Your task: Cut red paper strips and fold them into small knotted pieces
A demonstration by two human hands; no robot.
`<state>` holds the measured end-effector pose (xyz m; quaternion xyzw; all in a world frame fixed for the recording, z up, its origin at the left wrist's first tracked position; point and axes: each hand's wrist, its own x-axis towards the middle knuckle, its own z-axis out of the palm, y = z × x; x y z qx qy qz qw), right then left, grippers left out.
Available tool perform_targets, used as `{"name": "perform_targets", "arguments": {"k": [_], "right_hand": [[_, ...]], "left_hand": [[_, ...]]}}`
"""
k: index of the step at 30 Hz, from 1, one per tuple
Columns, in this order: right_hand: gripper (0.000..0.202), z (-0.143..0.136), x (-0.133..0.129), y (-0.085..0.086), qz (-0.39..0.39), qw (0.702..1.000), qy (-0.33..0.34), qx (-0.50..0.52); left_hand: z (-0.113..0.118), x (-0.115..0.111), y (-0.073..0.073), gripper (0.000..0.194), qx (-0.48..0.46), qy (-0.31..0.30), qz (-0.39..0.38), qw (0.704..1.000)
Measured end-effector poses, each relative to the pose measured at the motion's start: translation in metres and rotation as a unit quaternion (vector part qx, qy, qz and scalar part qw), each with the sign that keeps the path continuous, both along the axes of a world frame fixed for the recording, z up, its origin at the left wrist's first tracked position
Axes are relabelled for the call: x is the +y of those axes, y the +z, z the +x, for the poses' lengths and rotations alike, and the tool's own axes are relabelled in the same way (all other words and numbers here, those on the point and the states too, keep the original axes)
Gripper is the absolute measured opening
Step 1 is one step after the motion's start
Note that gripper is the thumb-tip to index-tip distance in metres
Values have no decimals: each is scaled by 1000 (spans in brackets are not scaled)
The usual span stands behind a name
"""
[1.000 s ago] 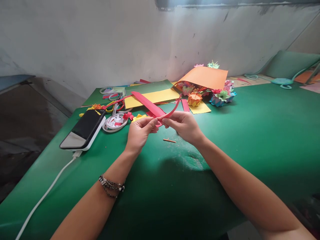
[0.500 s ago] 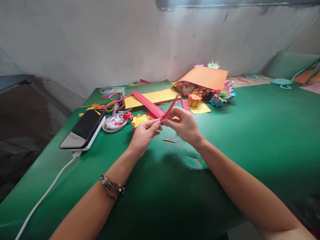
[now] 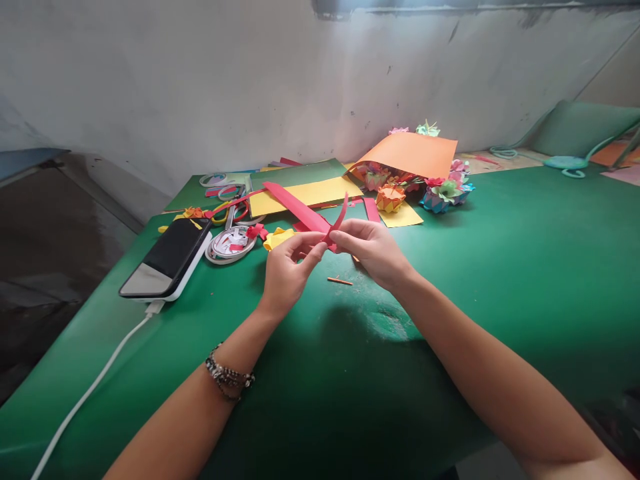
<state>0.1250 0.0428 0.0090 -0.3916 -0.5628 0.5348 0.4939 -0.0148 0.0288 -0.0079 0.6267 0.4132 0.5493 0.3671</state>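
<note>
Between my two hands is a narrow red paper strip [image 3: 343, 212], its free end curving upward above the fingers. My left hand [image 3: 293, 263] pinches the strip's lower part between thumb and fingertips. From the right, my right hand [image 3: 373, 250] grips the same strip close to the left fingertips. Just behind them lies a wider red paper piece [image 3: 295, 205], slanting across a yellow sheet [image 3: 320, 193]. A yellow paper flower [image 3: 278, 238] sits beside my left hand and is partly hidden by it.
A black-and-white device [image 3: 167, 257] with a white cable [image 3: 95, 387] lies left, near tape rolls [image 3: 231, 245] and scissors [image 3: 231, 215]. Paper flowers [image 3: 445, 195] and an orange sheet [image 3: 410, 155] stand back right. A thin brown stick [image 3: 340, 281] lies nearer on the green table [image 3: 525, 267].
Both hands have shifted slightly to the right. The strip's free end now stands more upright and curved, and my left hand covers more of the yellow flower.
</note>
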Motion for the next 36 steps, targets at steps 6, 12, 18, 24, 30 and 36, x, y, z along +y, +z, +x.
{"name": "perform_targets", "arguments": {"k": [6,12,18,24,30,36], "right_hand": [[15,2,3,-6,-75,992,58,86],[12,3,3,-6,-113,983,82,117],[11,3,4,-5,-115,979,109,128],[12,3,1,-3,-93,982,108,120],[13,3,1,-4,-8,995,84,54],[19,1,-3,3,55,998,37,-16]], "left_hand": [[0,-4,-2,15,82,33,107,990],[-2,-4,-5,13,62,30,109,992],[-2,-3,-6,13,14,17,99,995],[-1,-2,0,13,-52,-9,49,997],[-3,2,1,17,-81,-42,-41,995],[-2,3,1,23,-76,-27,-53,995]]}}
